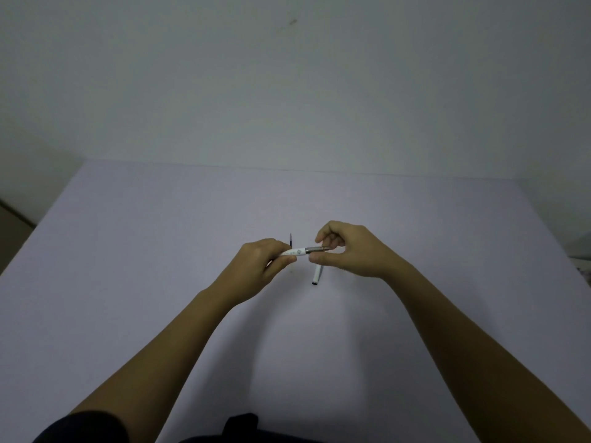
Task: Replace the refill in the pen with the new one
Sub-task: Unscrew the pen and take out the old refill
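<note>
A white pen (299,251) with a grey metal grip and tip is held level above the table. My left hand (262,270) grips its white barrel. My right hand (348,249) has thumb and fingers curled around the grey tip end; whether they touch it is hard to tell. A thin dark refill (290,240) lies on the table just behind the pen, partly hidden by my left hand. The white pen cap (317,275) lies on the table below my right hand.
The pale lilac table (160,251) reaches to a plain wall at the back. Its left edge runs diagonally at the left, with floor beyond. Some objects show dimly at the far right edge. Dark clothing sits at the bottom.
</note>
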`<state>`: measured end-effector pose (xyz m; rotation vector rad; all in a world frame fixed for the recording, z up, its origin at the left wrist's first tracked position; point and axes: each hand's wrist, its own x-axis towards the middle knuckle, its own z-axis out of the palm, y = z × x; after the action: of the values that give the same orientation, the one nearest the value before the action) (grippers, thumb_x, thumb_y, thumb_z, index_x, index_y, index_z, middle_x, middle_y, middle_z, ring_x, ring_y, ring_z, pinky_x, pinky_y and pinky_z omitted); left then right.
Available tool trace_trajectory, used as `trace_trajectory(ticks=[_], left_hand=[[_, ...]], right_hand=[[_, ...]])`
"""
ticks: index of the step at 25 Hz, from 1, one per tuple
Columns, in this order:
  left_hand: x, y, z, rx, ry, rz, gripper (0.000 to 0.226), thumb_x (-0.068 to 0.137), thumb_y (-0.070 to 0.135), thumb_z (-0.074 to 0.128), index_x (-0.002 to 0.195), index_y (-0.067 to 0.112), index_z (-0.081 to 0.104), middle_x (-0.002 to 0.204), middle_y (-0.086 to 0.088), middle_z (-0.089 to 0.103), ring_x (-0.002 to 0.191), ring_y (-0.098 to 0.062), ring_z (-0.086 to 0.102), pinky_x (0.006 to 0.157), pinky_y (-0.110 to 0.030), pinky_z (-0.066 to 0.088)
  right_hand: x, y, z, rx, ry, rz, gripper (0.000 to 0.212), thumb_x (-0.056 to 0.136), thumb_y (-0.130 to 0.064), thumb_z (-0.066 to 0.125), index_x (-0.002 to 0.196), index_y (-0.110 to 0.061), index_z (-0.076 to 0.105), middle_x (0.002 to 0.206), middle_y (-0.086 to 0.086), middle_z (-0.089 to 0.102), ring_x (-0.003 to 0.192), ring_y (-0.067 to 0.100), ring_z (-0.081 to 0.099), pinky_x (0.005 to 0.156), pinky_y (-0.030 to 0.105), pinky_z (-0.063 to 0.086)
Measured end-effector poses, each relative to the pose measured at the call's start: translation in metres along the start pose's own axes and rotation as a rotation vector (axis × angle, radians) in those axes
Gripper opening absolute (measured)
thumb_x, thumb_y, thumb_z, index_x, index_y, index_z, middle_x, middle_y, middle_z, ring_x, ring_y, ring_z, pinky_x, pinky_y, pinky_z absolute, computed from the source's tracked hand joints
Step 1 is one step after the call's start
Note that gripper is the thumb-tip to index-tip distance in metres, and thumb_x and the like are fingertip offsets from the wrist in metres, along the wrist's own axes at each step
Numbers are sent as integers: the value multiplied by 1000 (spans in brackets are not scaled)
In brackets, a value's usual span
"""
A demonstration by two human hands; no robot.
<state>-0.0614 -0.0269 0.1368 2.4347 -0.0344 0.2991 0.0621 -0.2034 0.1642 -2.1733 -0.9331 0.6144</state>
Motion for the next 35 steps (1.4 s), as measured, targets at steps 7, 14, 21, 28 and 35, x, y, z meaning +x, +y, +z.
trace_trajectory(ticks=[7, 14, 21, 28, 35], left_hand=[[0, -2, 1, -17, 25, -7, 16, 90, 23, 56, 89, 10, 65, 68, 7, 51, 59, 2, 44, 60, -5, 35], [0, -6, 4, -42, 56, -43, 17, 91, 25, 55, 90, 11, 65, 66, 11, 51, 59, 0, 47, 59, -5, 35], [-4, -8, 12, -278, 192, -218, 23, 91, 27, 55, 76, 44, 60, 54, 16, 52, 52, -3, 44, 50, -9, 33], [1, -14, 19, -435, 243, -403, 16, 91, 34, 53, 78, 37, 63, 59, 11, 52, 46, 0, 40, 44, -6, 32], [9, -32, 28, -478, 217, -472, 16, 90, 37, 53, 80, 35, 65, 60, 10, 53, 47, -2, 36, 44, -7, 30]], right_hand=[[-1, 1, -4, 28, 26, 9, 10, 79, -32, 70, 80, -25, 65, 74, -8, 64, 64, -3, 55, 59, 10, 42], [0, 1, 1, 123, 77, 1, 5, 81, -31, 67, 83, -27, 70, 75, -6, 68, 67, 1, 59, 64, 19, 47], [9, 10, 8, 992, 210, 109, 18, 83, -6, 64, 79, -23, 60, 76, -9, 73, 75, 0, 67, 67, 13, 53], [34, 49, 15, 1383, 427, 216, 17, 89, -10, 58, 99, -22, 66, 79, -10, 72, 80, 1, 68, 70, 15, 55], [41, 118, 84, 506, 498, 662, 30, 76, -8, 72, 104, 0, 65, 92, 14, 70, 77, 19, 63, 81, 33, 55]])
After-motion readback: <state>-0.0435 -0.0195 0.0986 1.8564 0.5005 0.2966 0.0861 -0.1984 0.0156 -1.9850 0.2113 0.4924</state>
